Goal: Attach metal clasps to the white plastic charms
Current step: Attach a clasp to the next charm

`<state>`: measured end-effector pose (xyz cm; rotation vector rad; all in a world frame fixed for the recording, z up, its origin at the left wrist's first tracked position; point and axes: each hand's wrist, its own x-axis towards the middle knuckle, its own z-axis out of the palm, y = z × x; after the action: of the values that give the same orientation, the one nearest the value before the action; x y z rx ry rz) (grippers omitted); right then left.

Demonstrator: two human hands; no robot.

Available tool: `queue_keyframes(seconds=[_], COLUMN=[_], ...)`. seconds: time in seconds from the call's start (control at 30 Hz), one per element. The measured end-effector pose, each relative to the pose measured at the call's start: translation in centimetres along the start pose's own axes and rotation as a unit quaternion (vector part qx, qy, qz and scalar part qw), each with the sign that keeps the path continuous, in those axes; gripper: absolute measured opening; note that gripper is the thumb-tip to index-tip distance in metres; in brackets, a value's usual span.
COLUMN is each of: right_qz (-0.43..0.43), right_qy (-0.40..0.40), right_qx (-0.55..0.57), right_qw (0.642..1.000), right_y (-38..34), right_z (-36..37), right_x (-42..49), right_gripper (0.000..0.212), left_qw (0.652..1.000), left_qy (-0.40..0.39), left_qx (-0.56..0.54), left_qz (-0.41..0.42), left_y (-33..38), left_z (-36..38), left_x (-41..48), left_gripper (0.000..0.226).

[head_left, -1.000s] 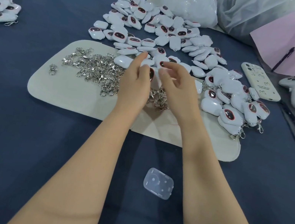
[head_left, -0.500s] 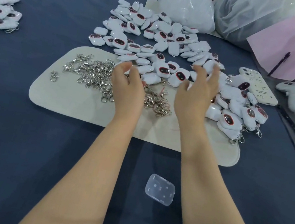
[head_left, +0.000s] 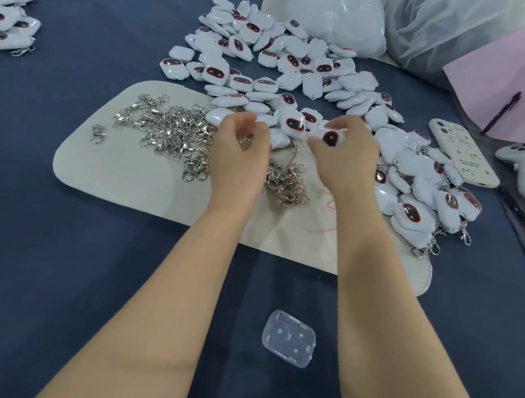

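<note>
Right grip (head_left: 343,163) holds a charm (head_left: 328,137), left grip (head_left: 240,157) pinches a clasp (head_left: 245,138); few finished (the heap (head_left: 426,209) at right), most still unclasped.

The right hand (head_left: 344,158), spread open over the far right of the mat (head_left: 138,185) half a second ago, has come back toward the mat's middle and now pinches a white charm (head_left: 329,137); the left hand (head_left: 238,156) has closed on a metal clasp (head_left: 246,138).

The left hand (head_left: 239,151) hides most of its clasp (head_left: 246,139), and the charm (head_left: 329,137) in the right hand (head_left: 346,164) is blurred
</note>
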<state>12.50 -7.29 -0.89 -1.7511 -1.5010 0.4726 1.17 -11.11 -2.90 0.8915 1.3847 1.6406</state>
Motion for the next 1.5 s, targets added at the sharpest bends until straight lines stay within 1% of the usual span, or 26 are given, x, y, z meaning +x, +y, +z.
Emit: queue_keyframes(seconds=[0.03,0.07,0.1,0.13,0.17,0.23,0.3,0.37,0.4,0.47,0.53,0.67,0.73,0.77,0.83,0.9,0.97,1.1,1.23,1.3,1.37,1.5], right_qz=[0.019,0.044,0.061,0.064,0.056,0.029,0.0,-0.013,-0.008,0.009,-0.001,-0.004,-0.009,-0.014,-0.014,-0.006,-0.008,-0.073,-0.108,-0.123,-0.129,-0.123], right_qy=[0.018,0.026,0.027,0.021,0.011,-0.004,0.005,0.015,-0.001,-0.054,-0.071,-0.075,-0.084,-0.08,-0.044,-0.001,0.006,-0.003,-0.029,-0.034,-0.036,-0.036], right_qx=[0.103,0.192,0.253,0.281,0.282,0.236,0.147,0.034,-0.025,-0.135,-0.189,-0.166,-0.139,-0.104,0.015,0.131,0.193,0.192,0.17,0.147,0.141,0.163], right_qw=[0.994,0.98,0.965,0.957,0.958,0.971,0.989,0.999,1.0,0.989,0.979,0.983,0.987,0.991,0.999,0.991,0.981,0.979,0.979,0.981,0.981,0.978], right_y=[-0.4,-0.9,-1.2,-1.6,-1.8,-1.8,-1.0,0.4,0.9,1.5,1.4,0.9,1.0,1.1,1.0,0.6,0.2,-0.3,-0.3,-0.4,-0.5,-0.6], right_z=[-0.3,-0.4,-0.3,-0.1,0.2,0.8,1.0,0.8,0.8,1.1,1.6,1.8,1.6,1.6,1.2,0.6,0.3,0.0,-0.2,-0.1,-0.1,0.0], right_x=[-0.5,-1.1,-1.6,-2.1,-2.4,-3.0,-3.0,-2.7,-2.6,-2.6,-2.8,-2.9,-2.9,-2.8,-2.8,-2.6,-2.5,-2.7,-2.8,-2.9,-2.9,-3.0], right_gripper=[0.021,0.017,0.017,0.02,0.024,0.031,0.029,0.02,0.021,0.034,0.032,0.011,0.003,0.005,0.002,0.006,0.013,0.018,0.017,0.017,0.018,0.019], left_qw=[1.0,0.999,0.997,0.995,0.993,0.995,0.998,0.995,0.99,0.984,0.985,0.991,0.994,0.995,0.996,0.997,0.997,0.995,0.988,0.981,0.981,0.987], left_qy=[-0.02,-0.048,-0.078,-0.103,-0.115,-0.098,-0.05,-0.006,0.008,0.019,0.018,-0.007,-0.032,-0.047,-0.072,-0.078,-0.069,-0.07,-0.065,-0.078,-0.089,-0.074], left_qx=[0.006,0.009,0.008,0.002,-0.003,0.001,-0.015,-0.085,-0.118,-0.147,-0.139,-0.107,-0.085,-0.071,-0.035,0.007,0.044,0.067,0.121,0.148,0.147,0.129], left_qz=[0.0,-0.001,-0.003,-0.005,-0.005,-0.002,-0.018,-0.059,-0.077,-0.097,-0.1,-0.076,-0.057,-0.049,-0.03,-0.011,-0.004,-0.003,0.078,0.096,0.085,0.062], left_y=[0.0,0.0,0.1,0.3,0.3,0.4,0.6,0.6,0.7,0.6,0.5,0.5,0.5,0.5,0.4,0.4,0.4,0.3,0.6,0.7,0.7,0.6], left_z=[0.1,0.2,0.4,0.4,0.4,0.2,-0.2,-0.6,-0.7,-0.8,-0.7,-0.6,-0.5,-0.5,-0.4,-0.3,-0.2,-0.2,-0.4,-0.3,-0.1,0.0], left_x=[-0.1,-0.1,-0.2,-0.4,-0.4,-0.4,-0.1,0.2,0.4,0.7,0.7,0.5,0.4,0.4,0.1,0.0,0.0,0.0,-0.2,-0.3,-0.6,-0.4], left_gripper=[0.011,0.013,0.015,0.019,0.023,0.025,0.024,0.021,0.019,0.015,0.012,0.007,0.012,0.014,0.014,0.018,0.022,0.018,0.014,0.015,0.012,0.008])
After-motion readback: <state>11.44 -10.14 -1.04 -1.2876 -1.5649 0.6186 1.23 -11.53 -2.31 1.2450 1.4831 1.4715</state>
